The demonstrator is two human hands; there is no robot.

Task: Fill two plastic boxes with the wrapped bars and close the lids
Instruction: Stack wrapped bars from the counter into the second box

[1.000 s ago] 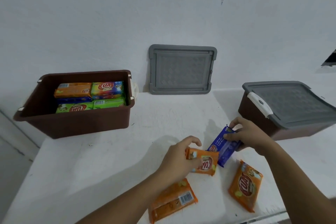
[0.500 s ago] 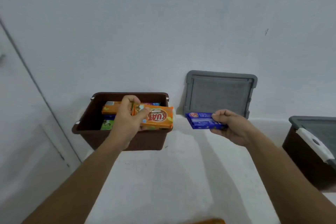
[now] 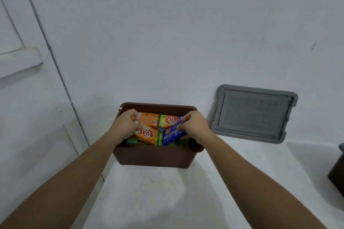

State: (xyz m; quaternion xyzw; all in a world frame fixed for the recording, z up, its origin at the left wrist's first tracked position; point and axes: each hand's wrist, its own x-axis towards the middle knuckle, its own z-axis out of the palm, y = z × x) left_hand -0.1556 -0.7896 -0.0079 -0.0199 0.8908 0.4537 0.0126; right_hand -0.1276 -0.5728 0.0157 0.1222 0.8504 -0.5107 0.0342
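- Both hands are down inside the open brown plastic box (image 3: 154,156), which sits on the white table (image 3: 167,191) up against the far wall.
- The left hand (image 3: 124,126) has its fingers curled around an orange wrapped bar (image 3: 148,135), pinching it at its left end; the bar is tilted and sits on top of the stuff already in the box, on the left side.
- The right hand (image 3: 193,126) grips a blue wrapped bar (image 3: 172,134) by its right end, thumb on the near edge and fingers wrapped over the far edge. It's over the right side of the box, just beside the orange one.
- Under them there's another orange bar (image 3: 149,120) and a green-yellow bar (image 3: 168,120) at the far side, plus green wrappers (image 3: 160,138) peeking out lower down.
- A grey lid (image 3: 253,113) leans against the wall to the right of the box, not touching it.
- At the far right edge you can just see a sliver of a second dark box (image 3: 337,178).
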